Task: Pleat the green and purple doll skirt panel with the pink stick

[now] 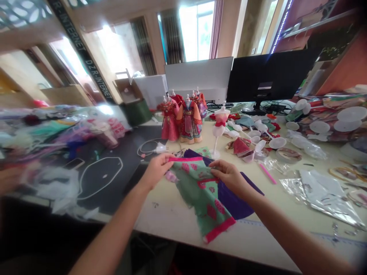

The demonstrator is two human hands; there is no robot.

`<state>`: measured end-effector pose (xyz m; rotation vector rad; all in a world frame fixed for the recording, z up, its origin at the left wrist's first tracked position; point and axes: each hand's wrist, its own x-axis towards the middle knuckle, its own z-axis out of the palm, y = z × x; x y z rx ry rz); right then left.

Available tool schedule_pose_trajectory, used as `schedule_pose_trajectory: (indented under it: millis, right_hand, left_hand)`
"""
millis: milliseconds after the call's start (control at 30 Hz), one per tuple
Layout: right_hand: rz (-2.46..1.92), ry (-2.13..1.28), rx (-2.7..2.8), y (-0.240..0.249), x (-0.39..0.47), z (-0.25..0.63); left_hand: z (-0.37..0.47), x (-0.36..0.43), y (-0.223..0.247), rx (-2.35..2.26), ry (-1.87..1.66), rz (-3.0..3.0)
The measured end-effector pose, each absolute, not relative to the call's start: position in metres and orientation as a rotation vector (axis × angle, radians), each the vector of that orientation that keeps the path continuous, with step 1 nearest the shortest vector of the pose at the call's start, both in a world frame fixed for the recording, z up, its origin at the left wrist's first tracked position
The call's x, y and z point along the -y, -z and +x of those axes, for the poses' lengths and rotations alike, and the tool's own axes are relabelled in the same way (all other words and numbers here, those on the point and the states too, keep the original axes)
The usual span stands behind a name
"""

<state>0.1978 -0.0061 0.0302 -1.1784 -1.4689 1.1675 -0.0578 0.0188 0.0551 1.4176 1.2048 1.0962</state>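
Observation:
A small green doll-sized garment piece with pink motifs and bright pink trim hangs over the table in front of me. My left hand pinches its upper left corner at the pink band. With thumb and fingers closed, my right hand grips its upper right part. Beneath the green cloth and my right wrist lies dark purple fabric, partly covered. A small white-and-pink mannequin on a stand is just beyond my hands. Several dressed mini mannequins in red, orange and blue costumes stand farther back.
Plastic bags, a pink stick and white mannequin parts clutter the right side. A black monitor stands behind. On the left are a dark mat, a white cable and another person's blurred arm.

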Motion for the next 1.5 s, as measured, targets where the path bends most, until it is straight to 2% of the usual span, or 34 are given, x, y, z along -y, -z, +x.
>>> schedule_pose_trajectory:
  millis: [167,500,600,733,867,1033,1200,1500]
  right_hand:
    - [-1.232,-1.128,1.602,-0.018,0.006,0.193]
    - [-1.224,-1.135,2.104,-0.03,0.051,0.201]
    - [-1.275,-0.957,2.213,-0.029,0.055,0.206]
    - [-1.227,-0.74,2.019,-0.032,0.049,0.2]
    - [-1.04,-0.986,1.908,-0.042,0.048,0.183]
    - [-1.105,-1.092,1.787,-0.04,0.056,0.182]
    - [-1.102,-1.274,1.665,-0.033,0.062,0.192]
    - [-1.13,-1.291,1.585,-0.028,0.065,0.198]
  left_hand:
    - [-0.069,-0.011,-0.043,-1.214,-1.137,1.344]
    - [-0.057,0.004,-0.041,-1.001,-1.158,1.327]
    - [-0.052,0.012,-0.044,-0.94,-1.096,1.341]
    - [-0.038,0.023,-0.053,-0.909,-0.977,1.386]
    - [-0.02,0.032,-0.058,-0.906,-0.918,1.468]
    - [-0.008,0.034,-0.05,-0.881,-0.949,1.233]
    - [-0.006,0.033,-0.031,-0.795,-0.816,1.039]
    - [-0.014,0.032,-0.022,-0.653,-0.684,0.916]
